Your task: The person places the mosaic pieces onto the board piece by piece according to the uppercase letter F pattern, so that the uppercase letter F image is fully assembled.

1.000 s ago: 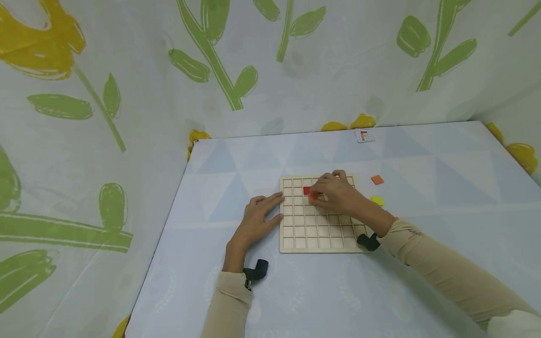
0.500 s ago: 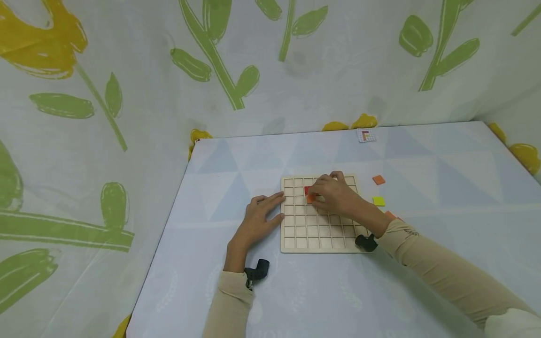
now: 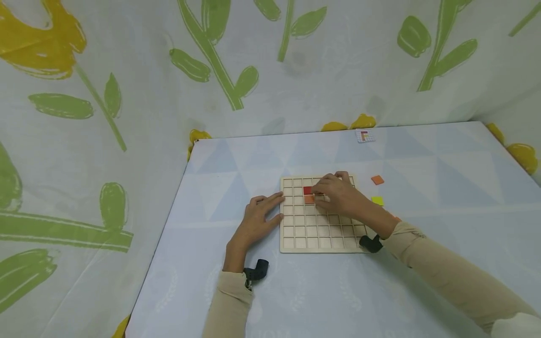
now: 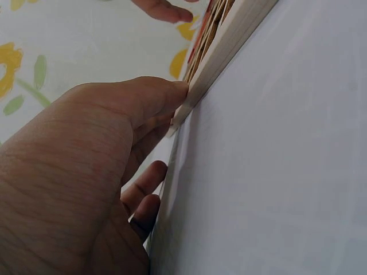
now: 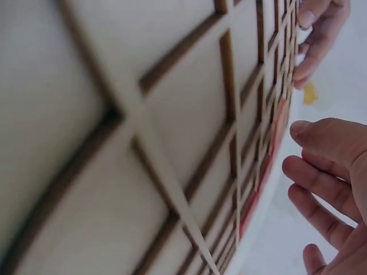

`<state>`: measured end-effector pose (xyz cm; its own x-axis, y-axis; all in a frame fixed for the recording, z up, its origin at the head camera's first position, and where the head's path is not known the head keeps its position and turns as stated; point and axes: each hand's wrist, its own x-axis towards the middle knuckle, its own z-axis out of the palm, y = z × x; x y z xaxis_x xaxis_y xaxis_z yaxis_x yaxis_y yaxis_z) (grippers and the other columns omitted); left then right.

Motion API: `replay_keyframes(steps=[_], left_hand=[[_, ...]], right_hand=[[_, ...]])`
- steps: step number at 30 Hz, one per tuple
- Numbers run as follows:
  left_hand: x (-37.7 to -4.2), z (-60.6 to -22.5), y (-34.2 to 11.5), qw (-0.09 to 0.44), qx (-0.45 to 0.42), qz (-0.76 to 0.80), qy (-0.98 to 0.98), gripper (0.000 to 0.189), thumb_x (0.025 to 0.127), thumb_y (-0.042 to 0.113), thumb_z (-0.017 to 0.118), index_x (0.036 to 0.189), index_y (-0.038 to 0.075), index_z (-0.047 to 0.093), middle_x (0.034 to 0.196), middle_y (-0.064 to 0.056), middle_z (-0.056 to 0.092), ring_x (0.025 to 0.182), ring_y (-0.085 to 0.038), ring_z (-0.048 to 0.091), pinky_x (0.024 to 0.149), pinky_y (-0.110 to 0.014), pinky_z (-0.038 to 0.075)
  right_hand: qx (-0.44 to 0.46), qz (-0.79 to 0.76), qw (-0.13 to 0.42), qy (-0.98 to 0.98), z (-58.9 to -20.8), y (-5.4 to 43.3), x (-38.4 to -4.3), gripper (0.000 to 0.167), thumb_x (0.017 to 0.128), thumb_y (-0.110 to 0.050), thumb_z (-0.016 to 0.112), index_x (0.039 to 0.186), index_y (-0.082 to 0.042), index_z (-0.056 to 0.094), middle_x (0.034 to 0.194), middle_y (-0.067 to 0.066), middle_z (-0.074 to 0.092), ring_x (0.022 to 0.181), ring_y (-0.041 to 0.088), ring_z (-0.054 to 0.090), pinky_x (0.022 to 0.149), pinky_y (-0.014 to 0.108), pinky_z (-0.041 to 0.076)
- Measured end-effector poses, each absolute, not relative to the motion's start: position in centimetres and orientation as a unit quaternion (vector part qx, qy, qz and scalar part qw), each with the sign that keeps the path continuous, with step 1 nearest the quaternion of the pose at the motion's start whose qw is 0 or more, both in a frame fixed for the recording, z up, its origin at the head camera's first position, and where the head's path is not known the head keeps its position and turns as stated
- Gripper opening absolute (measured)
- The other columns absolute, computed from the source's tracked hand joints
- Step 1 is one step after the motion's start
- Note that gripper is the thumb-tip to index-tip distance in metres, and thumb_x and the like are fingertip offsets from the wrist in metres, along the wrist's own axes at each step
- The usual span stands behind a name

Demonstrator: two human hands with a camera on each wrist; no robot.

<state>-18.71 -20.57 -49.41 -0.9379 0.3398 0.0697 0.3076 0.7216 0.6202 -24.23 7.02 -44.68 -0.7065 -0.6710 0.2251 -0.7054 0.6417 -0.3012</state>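
Observation:
A wooden grid board [image 3: 312, 231] of square cells lies flat on the table. In its upper part a red tile [image 3: 307, 190] sits in a cell, with an orange tile [image 3: 309, 199] in the cell just below. My left hand [image 3: 258, 218] rests beside the board, fingers fairly straight, the fingertips at its left edge; the left wrist view shows the thumb against the wooden side [image 4: 226, 54]. Over the board, just right of both tiles, hovers my right hand [image 3: 338, 193]. Its loosely bent fingers [image 5: 321, 177] hold nothing in the right wrist view. It covers some upper right cells.
To the right of the board lie a loose orange tile [image 3: 377, 180] and a yellow tile [image 3: 377, 201]. Another orange piece [image 3: 396, 218] is mostly hidden behind the right forearm. A small printed grid card [image 3: 365, 135] lies at the table's back edge.
My right hand has let go of the orange tile, which now lies in the cell below the red one, and has moved slightly right. The left hand has stayed in place.

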Motion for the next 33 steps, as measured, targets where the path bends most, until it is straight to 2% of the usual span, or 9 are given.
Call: replay_keyframes(steps=[7, 14, 21, 33], left_hand=[[-18.7, -49.5, -20.5, 0.028, 0.161, 0.322, 0.933, 0.051, 0.099, 0.033, 0.061, 0.148, 0.022, 0.052, 0.155, 0.011, 0.041, 0.135, -0.027, 0.034, 0.11, -0.052, 0.026], [-18.5, -49.7, -20.7, 0.033, 0.15, 0.333, 0.93, 0.051, 0.099, 0.034, 0.06, 0.148, 0.024, 0.052, 0.156, 0.013, 0.04, 0.136, -0.027, 0.032, 0.111, -0.053, 0.023], [-18.3, -49.9, -20.7, 0.038, 0.147, 0.334, 0.93, 0.051, 0.1, 0.036, 0.059, 0.15, 0.026, 0.05, 0.156, 0.016, 0.037, 0.136, -0.025, 0.031, 0.111, -0.051, 0.023], [-18.6, -50.0, -20.3, 0.05, 0.142, 0.337, 0.929, 0.051, 0.1, 0.038, 0.059, 0.15, 0.03, 0.048, 0.156, 0.022, 0.034, 0.138, -0.023, 0.028, 0.111, -0.053, 0.025]], right_hand=[[0.376, 0.193, 0.06, -0.904, -44.2, 9.5, -23.1, 0.024, 0.082, -0.012, 0.082, 0.105, -0.01, 0.074, 0.103, 0.004, 0.071, 0.109, 0.029, 0.059, 0.096, 0.058, 0.031], [0.368, 0.199, 0.079, -0.905, -44.4, 12.2, -22.2, 0.025, 0.079, -0.009, 0.084, 0.102, -0.009, 0.074, 0.101, 0.004, 0.071, 0.101, 0.027, 0.062, 0.092, 0.058, 0.032], [0.332, 0.202, 0.073, -0.918, -44.3, 15.1, -21.0, 0.025, 0.08, -0.007, 0.082, 0.104, -0.008, 0.073, 0.103, 0.003, 0.071, 0.105, 0.028, 0.06, 0.096, 0.06, 0.028], [0.257, 0.176, 0.047, -0.949, -43.9, 19.4, -19.4, 0.023, 0.083, -0.01, 0.079, 0.104, -0.008, 0.073, 0.107, 0.007, 0.07, 0.11, 0.032, 0.057, 0.096, 0.062, 0.026]])
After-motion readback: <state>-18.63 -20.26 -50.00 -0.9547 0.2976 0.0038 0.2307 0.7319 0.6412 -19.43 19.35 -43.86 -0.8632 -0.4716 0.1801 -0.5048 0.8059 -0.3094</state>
